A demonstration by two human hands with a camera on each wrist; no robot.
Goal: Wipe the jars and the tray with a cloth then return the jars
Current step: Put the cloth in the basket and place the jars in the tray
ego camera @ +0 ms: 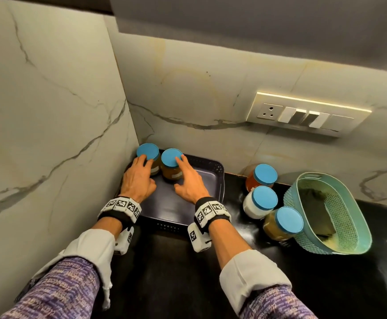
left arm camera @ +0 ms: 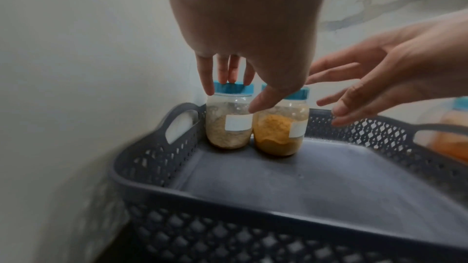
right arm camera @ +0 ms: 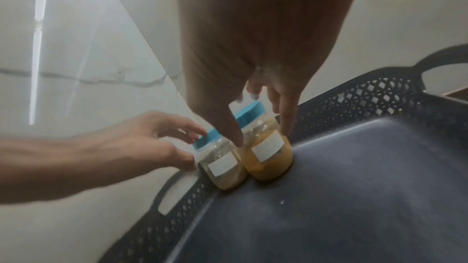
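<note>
A dark perforated tray [ego camera: 207, 174] [left arm camera: 303, 177] [right arm camera: 354, 167] sits in the counter's corner. Two blue-lidded jars stand at its far left end. The pale-powder jar [ego camera: 148, 151] [left arm camera: 229, 127] [right arm camera: 222, 165] has my left hand [ego camera: 146, 160] [left arm camera: 238, 95] [right arm camera: 195, 150] curled over its lid, thumb against its side. Touching it is the yellow-powder jar [ego camera: 170, 157] [left arm camera: 276, 135] [right arm camera: 268, 153]. My right hand [ego camera: 181, 172] [right arm camera: 262, 137] hovers spread around it, one fingertip on the lid. Red [ego camera: 260, 178], white [ego camera: 260, 202] and olive [ego camera: 282, 224] jars stand on the counter to the tray's right.
A teal basket [ego camera: 363, 229] at the right holds a dark folded cloth [ego camera: 319, 212]. Marble walls close in the tray on the left and behind. A switch panel [ego camera: 307, 113] is on the back wall. The black counter [ego camera: 164, 272] runs toward me.
</note>
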